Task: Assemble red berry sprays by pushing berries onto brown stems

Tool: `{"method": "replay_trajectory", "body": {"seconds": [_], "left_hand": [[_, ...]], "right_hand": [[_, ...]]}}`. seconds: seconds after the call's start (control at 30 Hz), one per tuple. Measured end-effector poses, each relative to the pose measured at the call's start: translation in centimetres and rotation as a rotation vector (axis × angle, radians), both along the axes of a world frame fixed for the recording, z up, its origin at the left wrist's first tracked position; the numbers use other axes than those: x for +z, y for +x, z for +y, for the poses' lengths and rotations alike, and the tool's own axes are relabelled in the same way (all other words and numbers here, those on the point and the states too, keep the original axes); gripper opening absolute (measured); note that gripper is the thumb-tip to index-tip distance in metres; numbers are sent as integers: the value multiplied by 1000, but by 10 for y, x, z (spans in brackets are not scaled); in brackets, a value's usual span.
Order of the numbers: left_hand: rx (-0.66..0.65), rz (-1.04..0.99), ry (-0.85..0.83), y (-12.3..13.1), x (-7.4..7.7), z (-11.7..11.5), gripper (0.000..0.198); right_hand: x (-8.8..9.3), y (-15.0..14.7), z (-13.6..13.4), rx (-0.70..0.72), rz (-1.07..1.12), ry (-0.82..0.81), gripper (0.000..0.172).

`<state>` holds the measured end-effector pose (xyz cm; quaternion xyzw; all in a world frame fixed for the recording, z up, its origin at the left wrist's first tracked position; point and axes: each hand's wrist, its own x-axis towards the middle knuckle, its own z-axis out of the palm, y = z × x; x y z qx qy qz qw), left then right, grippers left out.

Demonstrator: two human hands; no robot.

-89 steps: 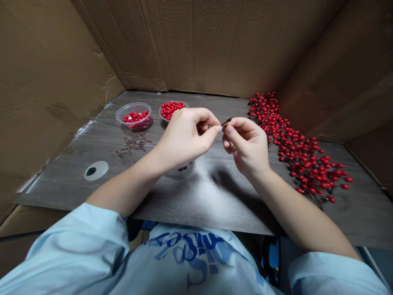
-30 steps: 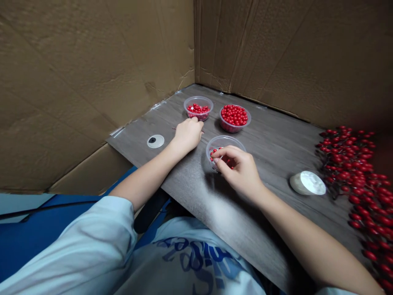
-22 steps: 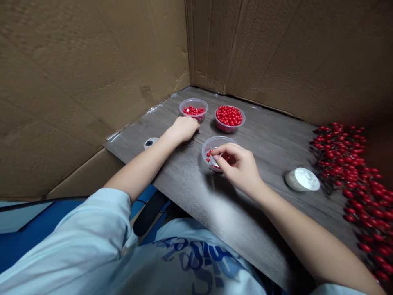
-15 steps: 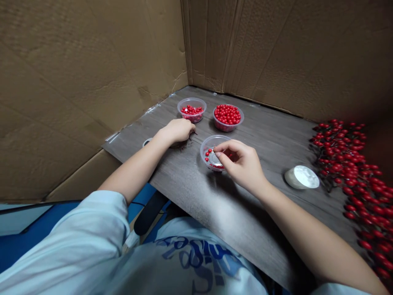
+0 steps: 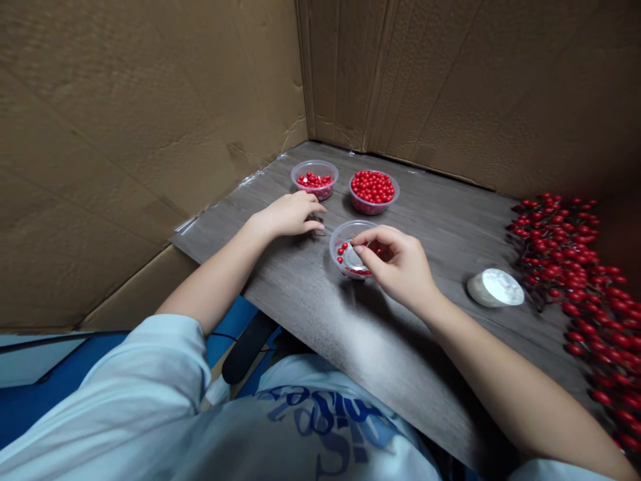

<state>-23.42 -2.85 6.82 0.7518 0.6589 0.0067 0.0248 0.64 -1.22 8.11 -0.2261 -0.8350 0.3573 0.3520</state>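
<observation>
My right hand (image 5: pixel 398 266) reaches into a small clear cup (image 5: pixel 342 235) that holds a few red berries, its fingertips pinched together inside; what they hold is too small to name. My left hand (image 5: pixel 289 215) lies on the grey table (image 5: pixel 320 314) just left of that cup, fingers curled down over a scatter of thin brown stems (image 5: pixel 316 219). Behind my hands stand two more clear cups: a left one (image 5: pixel 314 179) with some red berries and a right one (image 5: pixel 373 190) heaped full of them.
A large pile of red berry sprigs (image 5: pixel 575 267) lies along the right side of the table. A white round lid (image 5: pixel 495 287) sits between it and my right hand. Cardboard walls (image 5: pixel 150 120) close in the table at left and back.
Three seconds ago both hands held a stem together in the air. Since then the left has dropped onto the stems by the cups and the right has gone into the near cup.
</observation>
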Motion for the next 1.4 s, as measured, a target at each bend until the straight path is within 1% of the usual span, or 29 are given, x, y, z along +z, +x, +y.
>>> {"method": "replay_trajectory", "body": {"seconds": [0.07,0.13,0.2,0.27,0.4,0.43,0.47,0.5,0.57,0.6,0.67,0.73,0.83,0.93,1.07,1.13,1.23,1.3,1.33,1.4], "left_hand": [[-7,-92,-110,4,4,8,53],[42,-196,-231,8,8,12,61],[86,-248,-296,13,12,12,66],[112,-254,-346,16,15,9,66],[177,-281,-530,19,22,3,58],[184,-271,-541,18,22,4,55],[179,-236,-510,16,22,6,51],[166,-177,-437,14,21,9,45],[119,18,-182,9,18,16,30],[123,89,-131,8,15,20,30],[122,178,-124,7,10,26,32],[131,222,-154,7,5,29,36],[135,276,-155,8,0,28,41],[90,294,-111,4,-3,25,38],[53,254,-26,-3,0,18,27],[79,212,36,-7,5,13,25],[172,123,165,-10,18,2,23],[213,5,245,-11,26,-3,20],[221,-88,289,-11,30,-6,18],[238,-336,376,-6,37,-9,18]], "right_hand": [[0,1,1,-1,3,-7,10],[0,3,2,-8,-2,-13,10],[0,4,2,-18,-8,-25,10],[1,5,3,-26,-4,-37,10],[3,5,3,-26,10,-32,10],[3,5,2,-26,10,-26,10],[4,5,2,-26,9,-22,10],[4,4,2,-28,10,-18,10],[5,4,1,-30,13,-18,10],[5,4,1,-31,15,-20,10],[6,5,1,-34,16,-28,10],[6,5,1,-36,14,-31,10],[6,6,1,-34,22,-15,10],[6,6,2,-40,24,-5,9],[7,7,3,-47,22,-8,9],[7,8,3,-54,21,-9,9],[6,8,4,-60,29,-10,10],[5,8,4,-65,41,-33,10],[5,7,4,-69,48,-58,10],[6,6,5,-72,75,-144,9]]}}
